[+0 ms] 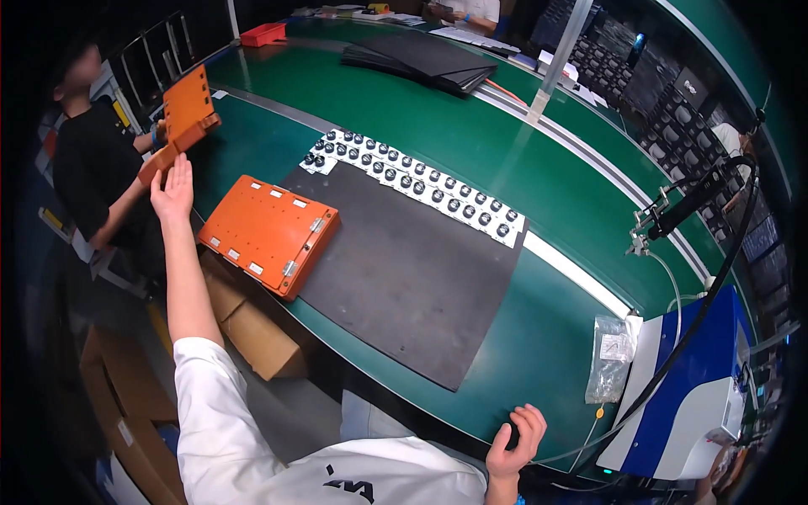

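Beside green tabletop (539, 362), extends left hand (174, 198), fingers released, by raised orange case (187, 105); risks its fall through co-worker's (94, 160) loose grip; curls right hand (518, 444), seemingly empty.

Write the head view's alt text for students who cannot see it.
An open left hand is raised at an orange case a co-worker holds. On a green table lie another orange case, a black mat and rows of black parts; the right hand is by the table edge.
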Demonstrator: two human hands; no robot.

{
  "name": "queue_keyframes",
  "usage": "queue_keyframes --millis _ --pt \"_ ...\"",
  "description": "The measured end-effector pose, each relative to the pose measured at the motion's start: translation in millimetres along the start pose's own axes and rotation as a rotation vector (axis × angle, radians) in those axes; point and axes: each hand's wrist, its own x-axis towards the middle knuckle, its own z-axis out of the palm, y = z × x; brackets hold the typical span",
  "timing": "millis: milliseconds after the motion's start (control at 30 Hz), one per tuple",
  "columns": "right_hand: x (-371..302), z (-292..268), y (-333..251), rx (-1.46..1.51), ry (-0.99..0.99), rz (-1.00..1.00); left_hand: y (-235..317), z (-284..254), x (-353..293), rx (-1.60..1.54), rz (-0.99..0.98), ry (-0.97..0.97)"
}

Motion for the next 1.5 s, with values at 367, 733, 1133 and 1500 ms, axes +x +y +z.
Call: queue_keyframes --millis 367,733,1133,1500 --pt "-4.8 -5.9 2.3 0.056 0.013 0.03 -21.8 -63.2 -37.4 2.114 -0.026 -0.093" --pt "-9.0 -5.6 4.3 0.137 0.034 -0.014 10.4 -43.3 -112.5 1.841 -0.289 0.161" --pt "-12.4 -12.3 13.2 0.191 0.066 0.017 -54.1 -6.9 -416.6 0.998 -0.811 0.031" --pt "-6.1 -48.5 30.5 0.55 0.206 0.317 -179.6 33.0 -568.8 0.671 -1.219 -0.123"
